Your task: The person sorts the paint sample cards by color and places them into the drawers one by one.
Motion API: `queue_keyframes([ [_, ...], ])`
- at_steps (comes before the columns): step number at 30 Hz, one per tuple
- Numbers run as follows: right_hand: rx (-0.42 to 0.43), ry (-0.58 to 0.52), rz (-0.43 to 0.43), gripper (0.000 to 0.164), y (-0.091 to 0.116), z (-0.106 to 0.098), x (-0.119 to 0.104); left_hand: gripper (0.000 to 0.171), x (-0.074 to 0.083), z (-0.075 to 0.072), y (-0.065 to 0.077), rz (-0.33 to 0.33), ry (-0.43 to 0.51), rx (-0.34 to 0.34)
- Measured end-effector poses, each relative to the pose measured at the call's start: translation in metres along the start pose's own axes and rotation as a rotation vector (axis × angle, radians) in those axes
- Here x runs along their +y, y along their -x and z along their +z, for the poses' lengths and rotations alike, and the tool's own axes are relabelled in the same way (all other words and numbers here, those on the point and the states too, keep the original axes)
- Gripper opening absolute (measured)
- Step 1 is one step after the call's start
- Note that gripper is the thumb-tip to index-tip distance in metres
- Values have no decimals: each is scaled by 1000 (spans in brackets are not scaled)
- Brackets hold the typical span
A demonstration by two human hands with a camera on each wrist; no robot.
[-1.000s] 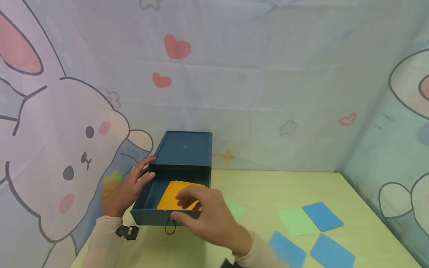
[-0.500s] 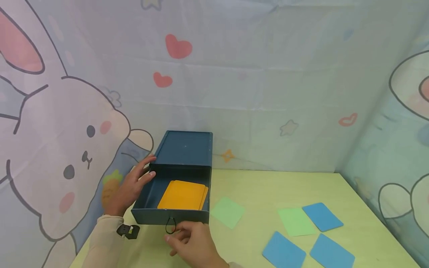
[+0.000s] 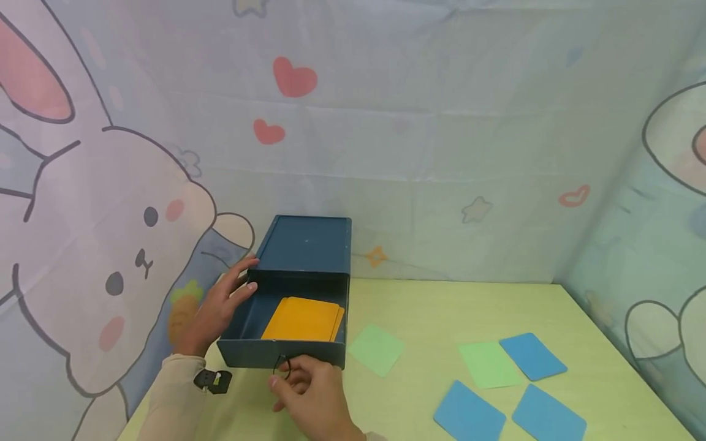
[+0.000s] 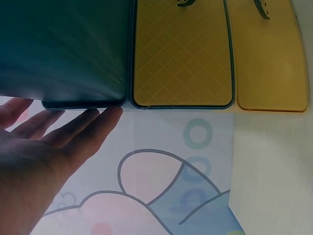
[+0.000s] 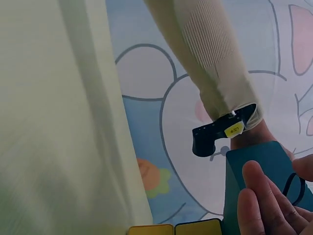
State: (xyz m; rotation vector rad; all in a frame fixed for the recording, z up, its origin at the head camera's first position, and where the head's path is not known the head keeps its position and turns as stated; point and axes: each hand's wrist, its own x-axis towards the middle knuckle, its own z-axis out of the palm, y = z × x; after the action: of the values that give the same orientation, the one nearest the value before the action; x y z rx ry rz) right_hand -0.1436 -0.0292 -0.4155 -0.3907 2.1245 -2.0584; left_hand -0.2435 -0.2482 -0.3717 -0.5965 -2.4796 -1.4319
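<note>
In the head view a dark blue drawer [image 3: 237, 331] is pulled out of its cabinet [image 3: 306, 242], with orange cards [image 3: 303, 320] stacked inside. My left hand [image 3: 217, 309] rests against the left side with straight fingers. In the left wrist view the fingertips touch the cabinet's edge. My right hand [image 3: 317, 392] is at the drawer front, its index finger behind the black pull loop [image 3: 274, 369]. The right wrist view shows this loop [image 5: 287, 186] between thumb and fingers, which are apart; their tips are close against the drawer front [image 5: 264, 152].
Two pale green cards [image 3: 377, 350] and several blue cards [image 3: 534, 356] lie on the table [image 3: 441, 306] to the right. Yellow drawers [image 4: 183, 54] sit in the same cabinet in the left wrist view. A printed cloth [image 3: 496, 122] hangs behind.
My right hand has come from above the drawer down to its front loop, uncovering the orange cards. The drawer front has shifted very slightly inward. My left hand has stayed put.
</note>
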Motion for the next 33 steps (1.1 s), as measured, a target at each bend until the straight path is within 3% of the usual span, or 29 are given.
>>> queue_keyframes([
  [14,-5,131,-210,19,-15,-5,-4,55,-2,-5,1,-41,72,-50],
  [33,16,410,-330,17,-56,-23,-8,56,-2,-4,-2,-46,77,-33],
])
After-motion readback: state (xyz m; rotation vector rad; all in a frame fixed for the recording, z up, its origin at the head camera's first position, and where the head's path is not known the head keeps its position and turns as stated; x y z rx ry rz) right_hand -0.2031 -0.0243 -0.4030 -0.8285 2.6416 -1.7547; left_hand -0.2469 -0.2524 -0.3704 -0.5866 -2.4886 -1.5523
